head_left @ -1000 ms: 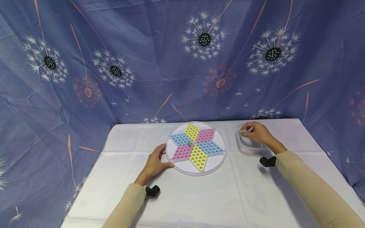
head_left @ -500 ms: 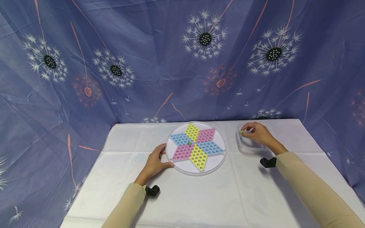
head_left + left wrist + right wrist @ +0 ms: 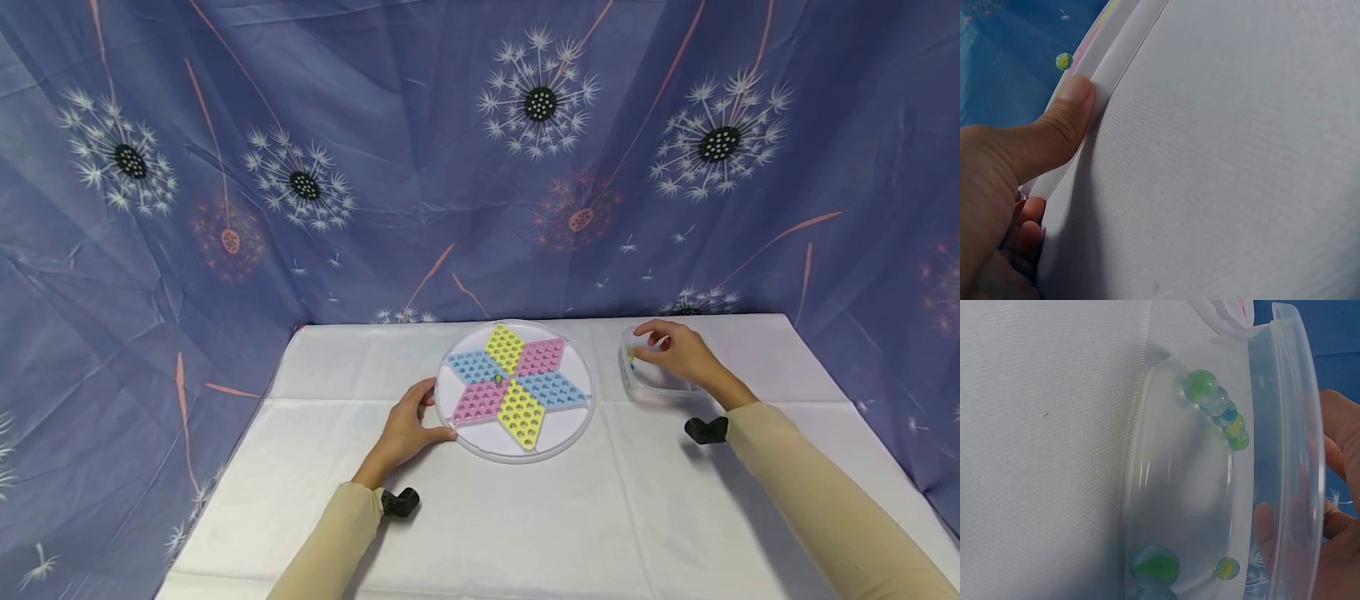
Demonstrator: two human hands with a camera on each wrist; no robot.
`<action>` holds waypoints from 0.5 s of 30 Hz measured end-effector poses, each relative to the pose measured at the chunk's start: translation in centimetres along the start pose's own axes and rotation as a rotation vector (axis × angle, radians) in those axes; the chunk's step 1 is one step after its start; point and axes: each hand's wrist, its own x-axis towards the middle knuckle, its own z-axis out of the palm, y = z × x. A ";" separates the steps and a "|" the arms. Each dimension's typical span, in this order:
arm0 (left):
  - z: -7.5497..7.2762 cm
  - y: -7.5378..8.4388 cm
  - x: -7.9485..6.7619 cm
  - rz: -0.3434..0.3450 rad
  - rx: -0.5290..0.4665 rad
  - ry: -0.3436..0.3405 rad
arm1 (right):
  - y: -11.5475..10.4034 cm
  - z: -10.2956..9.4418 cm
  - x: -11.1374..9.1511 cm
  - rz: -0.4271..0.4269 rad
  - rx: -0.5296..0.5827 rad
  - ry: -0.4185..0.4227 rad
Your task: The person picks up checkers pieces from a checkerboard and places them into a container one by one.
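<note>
A round white Chinese checkers board (image 3: 558,433) lies on the table, with a star of yellow, pink and blue rhombs full of holes. Near its centre sits one yellow-green marble (image 3: 498,379), also a marble (image 3: 1064,61) in the left wrist view. My left hand (image 3: 406,429) grips the board's left rim, thumb on the edge and fingers bent against the side. Over a clear plastic box (image 3: 663,393) hovers my right hand (image 3: 678,352), its fingertips apart above the interior, nothing visible between them. Several glass marbles (image 3: 1200,386) lie inside the box, including a yellow one (image 3: 1227,569).
A white cloth (image 3: 525,525) with fold lines covers the table. Behind and at the sides hangs a blue curtain (image 3: 420,167) with dandelion prints. The box stands to the right of the board, close to the table's back edge.
The green-yellow marble seen at my right fingertips before is no longer between them; thumb and fingers have parted slightly. My left hand and the board have stayed put.
</note>
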 end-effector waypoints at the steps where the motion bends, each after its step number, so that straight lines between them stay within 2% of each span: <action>1: 0.0 0.0 0.0 0.000 -0.001 0.000 | 0.0 0.0 0.0 -0.002 0.001 0.002; 15: 0.0 0.0 0.0 0.003 0.019 0.001 | -0.5 -0.3 0.2 -0.034 -0.026 0.019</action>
